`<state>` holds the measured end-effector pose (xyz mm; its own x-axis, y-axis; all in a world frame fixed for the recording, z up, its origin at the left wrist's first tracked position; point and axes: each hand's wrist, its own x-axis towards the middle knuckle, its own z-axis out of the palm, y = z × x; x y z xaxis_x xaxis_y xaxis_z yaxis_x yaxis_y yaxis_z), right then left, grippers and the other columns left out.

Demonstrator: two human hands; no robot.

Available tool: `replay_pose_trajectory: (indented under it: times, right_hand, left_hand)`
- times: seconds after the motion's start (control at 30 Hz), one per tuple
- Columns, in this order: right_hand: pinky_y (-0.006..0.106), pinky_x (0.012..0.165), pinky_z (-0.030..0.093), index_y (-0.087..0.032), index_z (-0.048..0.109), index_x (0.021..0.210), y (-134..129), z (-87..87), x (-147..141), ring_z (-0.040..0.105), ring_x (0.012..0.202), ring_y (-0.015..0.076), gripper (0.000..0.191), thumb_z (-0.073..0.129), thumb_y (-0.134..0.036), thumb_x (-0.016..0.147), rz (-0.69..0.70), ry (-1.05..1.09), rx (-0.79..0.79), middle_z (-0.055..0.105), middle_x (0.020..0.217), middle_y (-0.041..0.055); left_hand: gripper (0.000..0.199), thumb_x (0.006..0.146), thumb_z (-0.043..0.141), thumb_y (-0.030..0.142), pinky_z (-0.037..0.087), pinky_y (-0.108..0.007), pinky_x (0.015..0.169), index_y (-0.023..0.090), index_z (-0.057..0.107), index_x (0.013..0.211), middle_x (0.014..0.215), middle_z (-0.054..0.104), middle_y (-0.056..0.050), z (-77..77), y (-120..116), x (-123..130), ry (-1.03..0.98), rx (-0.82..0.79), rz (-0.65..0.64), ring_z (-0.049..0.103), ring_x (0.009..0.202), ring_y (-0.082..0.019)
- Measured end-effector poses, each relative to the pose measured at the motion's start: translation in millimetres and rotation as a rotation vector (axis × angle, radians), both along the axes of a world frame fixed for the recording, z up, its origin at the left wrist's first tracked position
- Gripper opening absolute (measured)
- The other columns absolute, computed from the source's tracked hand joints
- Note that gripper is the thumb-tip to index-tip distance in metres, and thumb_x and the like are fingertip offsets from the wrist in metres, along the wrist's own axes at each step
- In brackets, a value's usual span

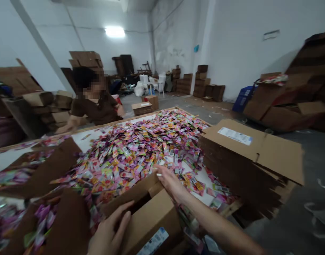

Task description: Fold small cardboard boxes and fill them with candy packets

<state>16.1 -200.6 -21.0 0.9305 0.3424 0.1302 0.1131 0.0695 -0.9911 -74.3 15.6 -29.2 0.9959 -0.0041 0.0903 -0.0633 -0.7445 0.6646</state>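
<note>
Clamping opened box (154,214) in fingers of left hand (108,228) and right hand (170,181); seeing packets (141,141) beyond box, none discernible inside.

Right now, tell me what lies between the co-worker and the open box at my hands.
The head view shows a heap of small packets on the table.

A lit lamp (115,32) shines high at far left; a white bag (140,89) sits on the far floor (189,101). Far right, a blue crate (243,98) stands beside brown boxes (276,119).
</note>
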Motion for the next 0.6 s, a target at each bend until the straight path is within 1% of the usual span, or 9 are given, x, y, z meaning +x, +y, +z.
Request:
replay_pose_trajectory:
  times: [0.07,0.17,0.2,0.27,0.33,0.4,0.47,0.53,0.6]
  right_hand:
    - [0.047,0.103,0.034,-0.028,0.060,0.118,-5.6,10.0,-22.4,0.048,0.119,0.0271,0.058,0.041,-0.070,0.082,0.007,-0.201,-0.185,0.056,0.123,0.0089]
    - [0.058,0.111,0.010,-0.026,0.062,0.120,-5.4,10.0,-56.4,0.032,0.131,0.0367,0.069,0.068,-0.065,0.064,0.169,-0.502,-0.648,0.054,0.128,0.0110]
    - [0.059,0.111,0.010,-0.023,0.059,0.124,-3.3,6.1,-65.5,0.034,0.130,0.0386,0.078,0.075,-0.061,0.058,0.210,-0.550,-0.779,0.055,0.127,0.0129]
    - [0.056,0.109,0.023,-0.019,0.057,0.127,1.1,-3.8,-78.1,0.045,0.121,0.0382,0.085,0.083,-0.052,0.052,0.241,-0.595,-0.960,0.058,0.122,0.0161]
    - [0.048,0.098,0.039,-0.019,0.064,0.116,3.2,-11.4,-83.7,0.057,0.105,0.0335,0.070,0.083,-0.048,0.056,0.235,-0.621,-1.071,0.064,0.111,0.0150]
    - [0.042,0.086,0.046,-0.019,0.069,0.099,2.0,-13.1,-84.6,0.062,0.088,0.0284,0.049,0.079,-0.050,0.062,0.259,-0.658,-1.138,0.068,0.094,0.0112]
    - [0.038,0.079,0.046,-0.018,0.070,0.093,-1.2,-10.0,-83.7,0.062,0.083,0.0253,0.041,0.075,-0.050,0.067,0.285,-0.691,-1.187,0.068,0.087,0.0090]
    - [0.036,0.078,0.045,-0.017,0.069,0.095,-4.5,-5.2,-82.7,0.060,0.090,0.0251,0.041,0.073,-0.049,0.070,0.299,-0.708,-1.209,0.069,0.090,0.0085]
    - [0.035,0.078,0.044,-0.017,0.068,0.098,-6.9,-2.0,-82.1,0.057,0.098,0.0254,0.040,0.071,-0.049,0.073,0.290,-0.714,-1.208,0.069,0.093,0.0077]
  left_hand:
    - [0.045,0.083,0.042,0.049,0.052,-0.027,0.058,0.023,0.062,0.115,0.067,0.066,0.001,-0.7,-11.0,-6.4,-0.075,0.020,0.066,0.062,0.059,-0.017]
    - [0.044,0.078,0.054,0.040,0.051,-0.037,0.071,0.024,0.060,0.118,0.091,0.067,-0.006,-1.4,-21.3,-16.0,-0.288,0.234,0.171,0.062,0.080,-0.023]
    - [0.045,0.076,0.056,0.037,0.049,-0.040,0.074,0.024,0.060,0.119,0.099,0.066,-0.008,0.8,-22.8,-18.3,-0.347,0.323,0.201,0.060,0.087,-0.026]
    - [0.048,0.074,0.060,0.035,0.045,-0.042,0.076,0.025,0.059,0.121,0.104,0.063,-0.011,11.1,-23.4,-18.3,-0.409,0.447,0.221,0.055,0.092,-0.029]
    - [0.043,0.076,0.058,0.038,0.043,-0.042,0.080,0.025,0.060,0.117,0.103,0.063,-0.010,29.3,-21.5,-6.8,-0.412,0.441,0.155,0.054,0.094,-0.028]
    - [0.036,0.083,0.049,0.043,0.042,-0.039,0.081,0.021,0.063,0.107,0.099,0.064,-0.009,49.9,-19.6,18.6,-0.329,0.329,0.069,0.055,0.093,-0.025]
    - [0.043,0.090,0.032,0.045,0.043,-0.035,0.080,0.017,0.063,0.097,0.094,0.065,-0.009,64.9,-21.1,52.5,-0.124,0.221,-0.005,0.058,0.088,-0.022]
    - [0.051,0.090,0.026,0.050,0.043,-0.034,0.080,0.015,0.064,0.087,0.092,0.068,-0.011,68.8,-27.6,83.0,0.177,0.234,-0.152,0.060,0.086,-0.023]
    - [0.057,0.088,0.026,0.056,0.045,-0.032,0.077,0.015,0.064,0.082,0.093,0.070,-0.012,62.1,-37.7,98.5,0.407,0.209,-0.270,0.062,0.086,-0.024]
